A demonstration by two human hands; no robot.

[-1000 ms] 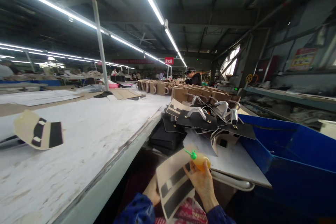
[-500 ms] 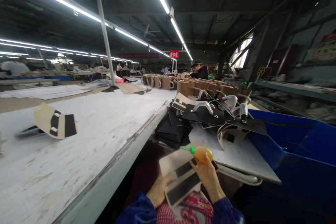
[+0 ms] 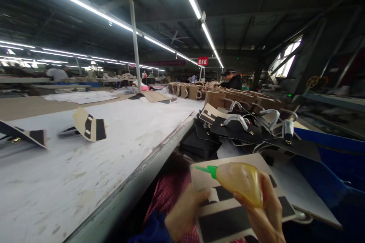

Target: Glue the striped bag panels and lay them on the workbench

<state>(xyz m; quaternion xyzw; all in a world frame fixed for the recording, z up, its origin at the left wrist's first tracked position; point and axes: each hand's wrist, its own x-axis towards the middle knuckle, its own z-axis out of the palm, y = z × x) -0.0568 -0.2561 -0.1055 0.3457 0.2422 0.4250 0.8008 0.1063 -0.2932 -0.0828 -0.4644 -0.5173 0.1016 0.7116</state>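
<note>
My right hand (image 3: 266, 212) grips a soft yellow glue bottle (image 3: 238, 182) with a green nozzle that points left over a beige panel (image 3: 228, 201) with black strips. My left hand (image 3: 185, 212) holds that panel by its left edge, low in the view above my lap. The nozzle tip hovers just over the panel's upper left corner.
A long white worktable (image 3: 94, 159) runs along my left with two similar curved panels (image 3: 89, 125) lying on it. Black flaps with pale handles (image 3: 242, 129) are piled ahead on a board. A blue bin (image 3: 339, 159) stands at right. Other people work far back.
The panel and the bottle have come up closer to the camera. The panel has turned flatter, and the view has swung to the left.
</note>
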